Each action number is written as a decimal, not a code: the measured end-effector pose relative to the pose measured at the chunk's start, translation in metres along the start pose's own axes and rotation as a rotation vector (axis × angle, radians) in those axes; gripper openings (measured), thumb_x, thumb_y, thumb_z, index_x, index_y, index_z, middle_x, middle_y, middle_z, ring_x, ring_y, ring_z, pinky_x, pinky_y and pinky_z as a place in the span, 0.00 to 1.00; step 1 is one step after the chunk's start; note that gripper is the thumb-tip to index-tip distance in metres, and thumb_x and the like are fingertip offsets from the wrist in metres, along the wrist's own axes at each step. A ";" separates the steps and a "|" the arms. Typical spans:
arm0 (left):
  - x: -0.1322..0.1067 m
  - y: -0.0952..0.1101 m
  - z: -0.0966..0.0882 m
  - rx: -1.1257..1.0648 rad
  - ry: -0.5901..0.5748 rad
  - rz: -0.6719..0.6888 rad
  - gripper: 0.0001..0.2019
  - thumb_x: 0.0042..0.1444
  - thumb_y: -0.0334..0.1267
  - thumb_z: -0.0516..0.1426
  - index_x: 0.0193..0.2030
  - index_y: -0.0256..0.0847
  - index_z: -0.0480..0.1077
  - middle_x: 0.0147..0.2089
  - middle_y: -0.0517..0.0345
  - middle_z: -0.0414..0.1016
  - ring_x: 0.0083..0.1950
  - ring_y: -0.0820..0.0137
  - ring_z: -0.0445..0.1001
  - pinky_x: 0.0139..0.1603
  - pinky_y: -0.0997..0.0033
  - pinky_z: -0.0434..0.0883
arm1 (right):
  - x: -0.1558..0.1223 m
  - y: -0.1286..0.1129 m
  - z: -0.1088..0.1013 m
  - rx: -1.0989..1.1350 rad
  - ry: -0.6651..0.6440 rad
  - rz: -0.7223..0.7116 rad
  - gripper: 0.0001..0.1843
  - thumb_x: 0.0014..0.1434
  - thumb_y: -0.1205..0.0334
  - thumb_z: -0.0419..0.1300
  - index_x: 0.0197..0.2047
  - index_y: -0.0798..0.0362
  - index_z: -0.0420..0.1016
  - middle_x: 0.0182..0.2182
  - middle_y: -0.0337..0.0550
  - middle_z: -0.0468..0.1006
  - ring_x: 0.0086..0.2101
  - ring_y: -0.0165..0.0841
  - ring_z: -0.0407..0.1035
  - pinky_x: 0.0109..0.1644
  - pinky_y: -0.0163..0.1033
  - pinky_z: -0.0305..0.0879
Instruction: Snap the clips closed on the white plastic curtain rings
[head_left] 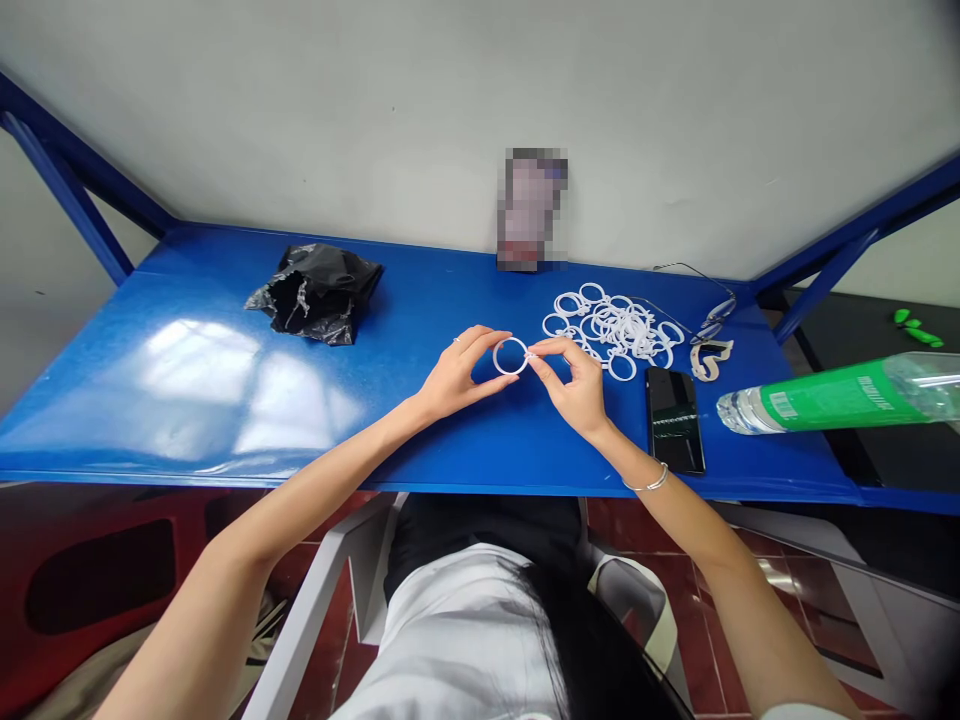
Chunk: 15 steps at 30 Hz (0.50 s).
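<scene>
Between my two hands, just above the blue table [420, 450], is a white plastic curtain ring [496, 356]. My left hand [459, 375] grips its left side, thumb below and fingers above. The fingertips of my right hand [574, 385] pinch the small tab on the ring's right side; they partly hide that tab. Just beyond my right hand lies a loose pile of several similar white rings [634, 330], each apparently with a small tab.
A crumpled black plastic bag [322, 290] lies at the back left. On the right are a phone [675, 420], eyeglasses [716, 315], a cream-coloured clip-like item [711, 360] and a green-labelled bottle [847, 395]. A blurred-out upright object [531, 210] leans on the wall.
</scene>
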<state>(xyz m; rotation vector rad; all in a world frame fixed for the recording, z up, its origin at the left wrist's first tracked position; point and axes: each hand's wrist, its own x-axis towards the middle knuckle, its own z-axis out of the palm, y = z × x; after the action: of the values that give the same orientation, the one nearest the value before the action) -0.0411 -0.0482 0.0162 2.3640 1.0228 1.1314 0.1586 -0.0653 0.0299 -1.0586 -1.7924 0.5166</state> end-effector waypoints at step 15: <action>-0.002 -0.002 0.003 0.155 0.126 0.089 0.19 0.56 0.52 0.60 0.46 0.39 0.69 0.38 0.53 0.76 0.39 0.67 0.74 0.42 0.66 0.70 | 0.001 0.000 0.002 0.011 0.042 -0.047 0.04 0.62 0.60 0.60 0.34 0.48 0.73 0.32 0.41 0.79 0.35 0.35 0.74 0.42 0.46 0.71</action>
<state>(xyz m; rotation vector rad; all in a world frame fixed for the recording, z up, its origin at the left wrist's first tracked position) -0.0410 -0.0489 0.0123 2.5081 1.0932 1.2904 0.1572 -0.0646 0.0294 -1.0104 -1.7712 0.4713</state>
